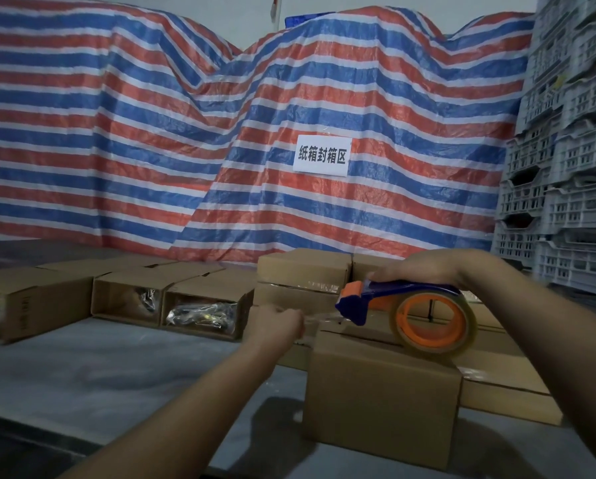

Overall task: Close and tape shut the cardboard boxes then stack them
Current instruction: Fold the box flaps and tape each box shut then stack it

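Right hand (417, 271) gripping tape dispenser (403, 305) over closed cardboard box (383, 399) at lower right, left hand (275, 323) pinching clear tape end (strip taut), open boxes (172, 302) left of centre on counter (99, 368)

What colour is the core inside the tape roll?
Orange. The tape roll core shows best in the head view, on the dispenser held above the box.

Dim, soft light; blurred, warped edges

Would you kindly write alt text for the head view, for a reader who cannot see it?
A person's right hand holds a blue-and-orange tape dispenser over a closed cardboard box while the left hand pinches the clear tape end. Open boxes lie behind, before a striped tarp.
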Tool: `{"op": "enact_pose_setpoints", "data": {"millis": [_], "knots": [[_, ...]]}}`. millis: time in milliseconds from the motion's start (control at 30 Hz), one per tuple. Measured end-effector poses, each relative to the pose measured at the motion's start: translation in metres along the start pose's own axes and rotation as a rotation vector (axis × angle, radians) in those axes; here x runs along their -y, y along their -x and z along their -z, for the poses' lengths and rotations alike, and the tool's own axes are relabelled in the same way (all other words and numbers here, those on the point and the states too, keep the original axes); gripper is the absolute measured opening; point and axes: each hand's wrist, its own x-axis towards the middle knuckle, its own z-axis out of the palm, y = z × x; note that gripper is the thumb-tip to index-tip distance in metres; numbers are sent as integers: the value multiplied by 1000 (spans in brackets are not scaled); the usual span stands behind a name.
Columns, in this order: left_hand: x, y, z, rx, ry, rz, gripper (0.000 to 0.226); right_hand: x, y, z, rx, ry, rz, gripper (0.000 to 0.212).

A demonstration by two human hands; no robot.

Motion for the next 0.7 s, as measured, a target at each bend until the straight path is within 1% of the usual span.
{"op": "enact_pose_setpoints", "data": {"millis": [67,200,367,433,567,700], "knots": [[6,1,-1,14,41,5,15,4,-4,-2,2,40,-14,49],[15,0,1,40,44,3,16,13,-11,-4,20,139,-47,51],[27,-4,-1,70,55,46,16,16,-14,-5,26,215,-58,55],[30,-4,-5,106,54,87,14,17,-14,-5,26,223,-56,55],[37,2,-19,273,48,244,18,17,-12,-8,14,213,-45,52],[42,3,-21,298,81,294,27,19,-9,-10,21,171,-48,45]]}}
